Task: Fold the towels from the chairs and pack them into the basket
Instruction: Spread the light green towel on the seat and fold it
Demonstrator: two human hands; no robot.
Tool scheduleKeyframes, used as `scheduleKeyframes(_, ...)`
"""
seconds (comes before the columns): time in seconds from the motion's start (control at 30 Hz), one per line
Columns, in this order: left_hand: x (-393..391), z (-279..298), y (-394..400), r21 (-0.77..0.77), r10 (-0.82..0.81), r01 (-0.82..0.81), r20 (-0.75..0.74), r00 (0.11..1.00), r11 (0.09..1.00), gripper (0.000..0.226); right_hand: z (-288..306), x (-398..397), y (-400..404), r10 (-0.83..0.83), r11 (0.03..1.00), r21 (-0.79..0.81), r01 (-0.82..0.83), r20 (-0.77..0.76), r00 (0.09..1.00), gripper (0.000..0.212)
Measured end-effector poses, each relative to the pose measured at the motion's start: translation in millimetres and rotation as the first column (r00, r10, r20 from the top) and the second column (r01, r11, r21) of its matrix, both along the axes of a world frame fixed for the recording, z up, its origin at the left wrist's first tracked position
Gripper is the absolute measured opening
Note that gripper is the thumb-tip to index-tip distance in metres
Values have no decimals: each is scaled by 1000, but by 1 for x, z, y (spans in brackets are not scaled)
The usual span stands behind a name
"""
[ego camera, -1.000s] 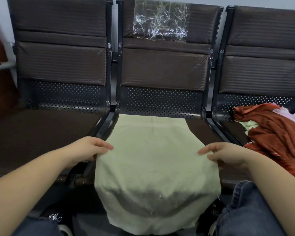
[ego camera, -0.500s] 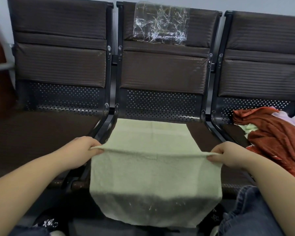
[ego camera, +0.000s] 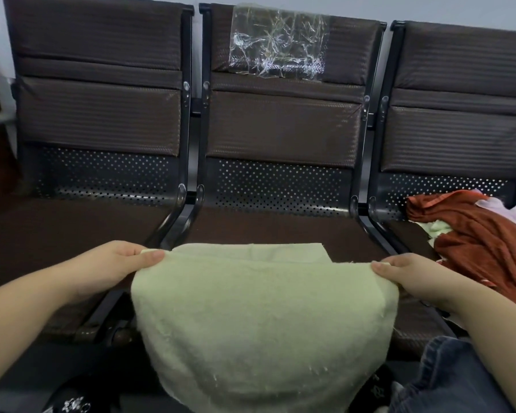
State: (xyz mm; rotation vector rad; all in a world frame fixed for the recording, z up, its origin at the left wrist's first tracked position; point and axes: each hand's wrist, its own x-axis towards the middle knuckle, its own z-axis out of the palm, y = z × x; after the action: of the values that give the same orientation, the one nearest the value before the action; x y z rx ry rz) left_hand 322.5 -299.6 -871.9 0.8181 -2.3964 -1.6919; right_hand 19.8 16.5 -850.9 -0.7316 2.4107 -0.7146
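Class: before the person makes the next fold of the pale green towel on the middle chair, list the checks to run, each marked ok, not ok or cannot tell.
1. Left hand pinches the pale green towel at its corner: ok.
2. Right hand pinches the opposite corner: ok.
3. Held edge level between the hands: ok.
4. Middle chair seat bare behind the towel: ok.
5. Towel's lower edge clear of the floor: cannot tell.
6. Basket within reach: cannot tell, none in view.

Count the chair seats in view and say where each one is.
3. The left seat is bare, the middle seat carries the pale green towel, and the right seat holds a heap of cloths.
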Motion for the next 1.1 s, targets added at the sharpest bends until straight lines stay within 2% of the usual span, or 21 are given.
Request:
scheduleKeyframes(0.07,-3,0,-1,-74,45,-44,14,999,996,83,-2,-2,-6,-11,1000,-14,10,-57,998,37)
scheduleKeyframes(0.1,-6,1,-1,-124,75,-74,5,997,989,74,-2,-3,-10,-20,999,-35,16,-111,994,35)
scheduleKeyframes(0.17,-16,1,-6,-253,186,-197,-67,980,947,39,-3,-6,-19,-53,995,-93,29,-263,963,33)
scheduleKeyframes(0.2,-22,2,-9,-311,249,-276,-122,961,909,31,-3,-8,-25,-82,990,-136,39,-332,940,33)
scheduleKeyframes(0.27,-32,-1,-19,-409,323,-376,-196,926,831,34,-5,-12,-40,-151,972,-226,61,-407,901,30)
scheduleKeyframes(0.33,-40,-8,-26,-460,343,-404,-213,915,791,37,-9,-14,-55,-197,957,-280,76,-434,879,24)
scheduleKeyframes(0.43,-54,-23,-34,-480,357,-392,-168,919,785,34,-27,-20,-75,-211,956,-278,92,-436,875,24)
scheduleKeyframes(0.6,-88,-55,-43,-494,320,-241,80,944,836,28,-60,-31,-103,-137,976,-207,62,-375,917,36)
scheduleKeyframes(0.7,-105,-70,-39,-516,272,-149,172,947,843,32,-71,-33,-123,-35,995,-96,3,-332,943,32)
scheduleKeyframes(0.77,-115,-76,-36,-596,263,-83,222,939,799,34,-79,-35,-131,36,999,-1,-38,-316,948,31)
scheduleKeyframes(0.9,-125,-83,-33,-686,291,-95,175,941,721,32,-90,-38,-136,89,994,93,-62,-334,938,30)
scheduleKeyframes(1.1,-126,-78,-23,-645,301,-152,127,945,749,35,-84,-35,-132,68,994,104,-34,-351,934,36)
